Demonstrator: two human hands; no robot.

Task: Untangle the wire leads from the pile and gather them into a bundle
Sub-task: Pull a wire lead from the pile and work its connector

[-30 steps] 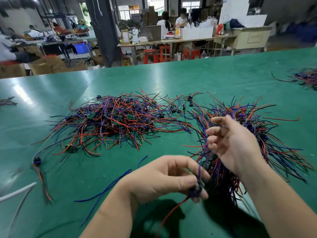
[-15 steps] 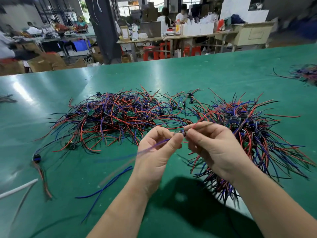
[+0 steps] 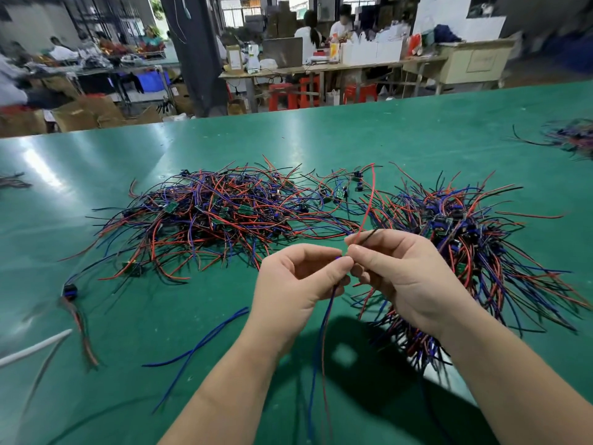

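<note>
Head: fingers (image 3: 369, 255) tight around wire leads (image 3: 370, 200)

Figure: the green table (image 3: 417, 139) spreads on every side of your fingers (image 3: 378, 255). Far to their left and nearer to you lies a white tube (image 3: 35, 348). Well beyond them, past the table's far edge, stand a dark pillar (image 3: 195, 53) and a wooden bench (image 3: 321, 70) bearing white boxes (image 3: 372, 51), with red stools (image 3: 290, 96) beneath and two seated persons (image 3: 308, 33) behind. Beyond and left are cardboard boxes (image 3: 86, 114); beyond and right, a beige cabinet (image 3: 475, 62).

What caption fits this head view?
Left hand and right hand pinch a lead over the table, between pile and bundle.
</note>
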